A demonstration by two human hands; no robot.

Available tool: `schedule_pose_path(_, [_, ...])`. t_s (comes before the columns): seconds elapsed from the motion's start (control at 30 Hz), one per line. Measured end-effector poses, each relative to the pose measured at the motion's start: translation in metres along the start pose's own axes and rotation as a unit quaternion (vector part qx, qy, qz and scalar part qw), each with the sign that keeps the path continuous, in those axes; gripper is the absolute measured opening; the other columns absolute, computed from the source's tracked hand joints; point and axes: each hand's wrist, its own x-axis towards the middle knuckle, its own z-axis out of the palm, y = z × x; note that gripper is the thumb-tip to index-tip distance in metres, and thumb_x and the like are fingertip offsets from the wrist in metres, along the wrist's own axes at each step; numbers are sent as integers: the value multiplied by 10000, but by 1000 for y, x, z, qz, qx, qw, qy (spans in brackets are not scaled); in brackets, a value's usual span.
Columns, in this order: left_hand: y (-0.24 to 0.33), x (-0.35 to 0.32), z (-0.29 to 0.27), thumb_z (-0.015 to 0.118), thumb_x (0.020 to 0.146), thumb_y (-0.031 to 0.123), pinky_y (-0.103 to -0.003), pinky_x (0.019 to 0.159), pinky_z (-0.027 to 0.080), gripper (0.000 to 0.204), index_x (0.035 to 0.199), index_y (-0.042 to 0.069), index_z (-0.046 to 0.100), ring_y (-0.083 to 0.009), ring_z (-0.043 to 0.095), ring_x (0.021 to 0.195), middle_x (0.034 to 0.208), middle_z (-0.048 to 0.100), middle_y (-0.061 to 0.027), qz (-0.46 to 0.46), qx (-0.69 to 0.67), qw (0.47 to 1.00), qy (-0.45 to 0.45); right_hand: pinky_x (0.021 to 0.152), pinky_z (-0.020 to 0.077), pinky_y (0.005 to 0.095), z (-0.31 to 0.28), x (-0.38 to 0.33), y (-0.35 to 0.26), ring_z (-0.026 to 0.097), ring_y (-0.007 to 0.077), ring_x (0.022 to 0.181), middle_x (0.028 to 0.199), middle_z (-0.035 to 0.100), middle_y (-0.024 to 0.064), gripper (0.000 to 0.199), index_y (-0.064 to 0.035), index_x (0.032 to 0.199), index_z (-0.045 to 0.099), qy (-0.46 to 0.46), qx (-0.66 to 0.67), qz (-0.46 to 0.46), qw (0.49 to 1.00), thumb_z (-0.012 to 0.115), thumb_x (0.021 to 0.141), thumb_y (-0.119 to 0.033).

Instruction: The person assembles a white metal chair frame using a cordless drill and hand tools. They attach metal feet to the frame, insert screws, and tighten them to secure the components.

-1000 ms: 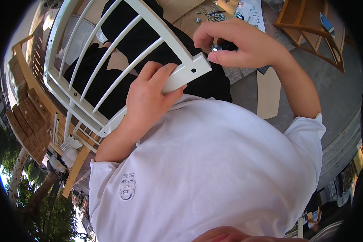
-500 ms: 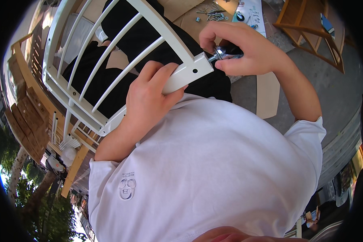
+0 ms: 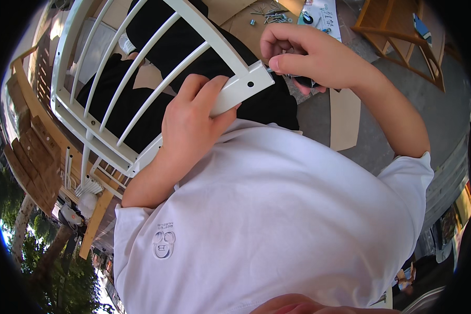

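Observation:
A white slatted frame (image 3: 213,43) with curved bars lies across my lap. My left hand (image 3: 191,115) is wrapped round one of its square legs (image 3: 244,86), close to the leg's end, where a dark round hole shows in the side. At that end, my right hand (image 3: 315,58) grips a caster (image 3: 304,81) with a dark wheel and shiny metal. Its stem points at the leg's end face. The fingers cover most of the caster, so how deep the stem sits cannot be made out.
Loose screws and bolts (image 3: 272,15) lie on cardboard beyond my hands, beside a printed sheet (image 3: 327,15) with another caster (image 3: 307,19) on it. At the far right stands a brown wooden frame (image 3: 397,34). Wooden boards (image 3: 29,144) and white frame parts are at the left.
My right hand has turned around the caster, its thumb moving up to the stem side and its fingers curling underneath. The white frame has shifted slightly left and up, with my left hand still holding it.

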Motion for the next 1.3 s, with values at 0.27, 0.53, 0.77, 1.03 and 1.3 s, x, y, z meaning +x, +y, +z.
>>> schedule_pose_path(0.27, [-2,0,-1,860,762,166,-372,621,562,429,1162,96,722,-272,672,703,978,614,-85,8,-10,1000,19,488,461,228,-13,9,-7,559,63,682,1021,589,30,311,-89,1148,556,-44,-95,-66,992,636,849,-119])
schedule_pose_path(0.53, [1,2,-5,877,770,145,-367,709,569,424,1165,87,735,-274,682,793,1017,643,-94,-31,-16,999,-13,465,440,216,-14,15,-5,551,58,596,931,587,28,250,-77,1108,557,-50,-79,-64,994,609,869,-125])
schedule_pose_path(0.77, [-5,1,0,848,770,159,-379,627,552,439,1182,84,715,-276,669,716,979,614,-91,-3,-3,1000,-6,449,431,212,-13,15,-8,549,54,551,869,593,19,254,-67,1135,570,-52,-54,-1,997,615,902,-157])
schedule_pose_path(1.03, [-4,2,-2,847,776,163,-378,628,552,435,1183,85,714,-277,672,719,980,613,-90,-3,-5,1000,1,434,423,215,-14,16,-4,547,52,521,858,609,13,250,-85,1147,577,-46,-75,-53,995,598,905,-145])
schedule_pose_path(1.3, [-1,3,-3,873,778,147,-361,685,561,428,1178,86,732,-270,674,755,998,634,-92,-31,-11,999,-20,441,428,212,-14,18,0,541,48,527,833,605,13,236,-75,1142,570,-48,-76,-49,995,574,913,-131])
